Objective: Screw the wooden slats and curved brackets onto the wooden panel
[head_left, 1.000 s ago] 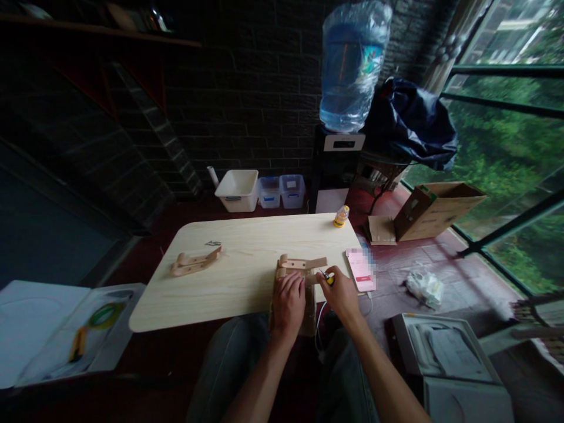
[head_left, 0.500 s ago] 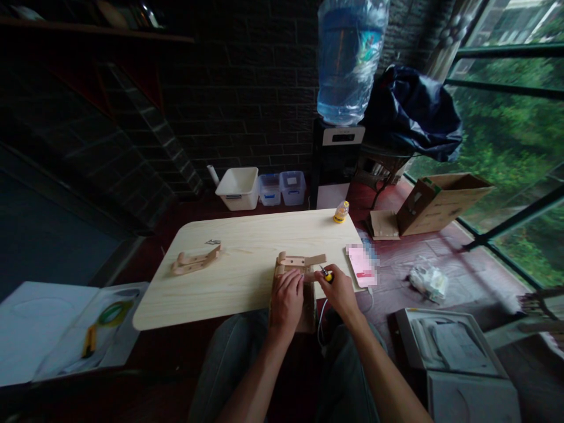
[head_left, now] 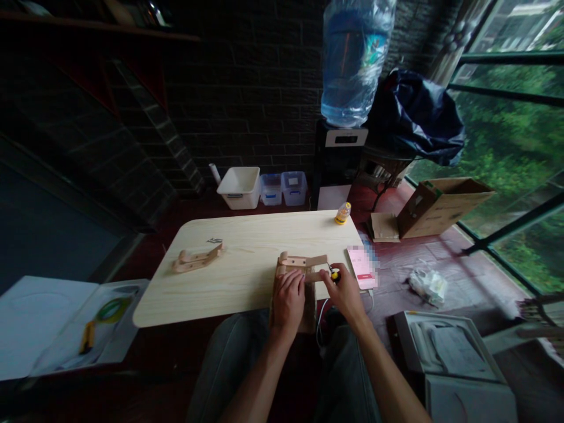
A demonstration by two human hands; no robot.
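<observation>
A wooden frame lies on a brown block at the front edge of the table. My left hand presses on the frame's near part, fingers together on the wood. In my right hand is a small yellow and black screwdriver, its metal tip pointing up and left beside the frame's right end. A second wooden piece rests on the left part of the table, with small dark metal parts behind it.
On the pale table stand a yellow-capped bottle at the back right and a pink-screened phone with a cable. Open boxes flank my legs; a water dispenser stands behind.
My right hand has moved slightly right along the wood with the screwdriver. My left hand has stayed on the frame. The whole view has shifted a little.
</observation>
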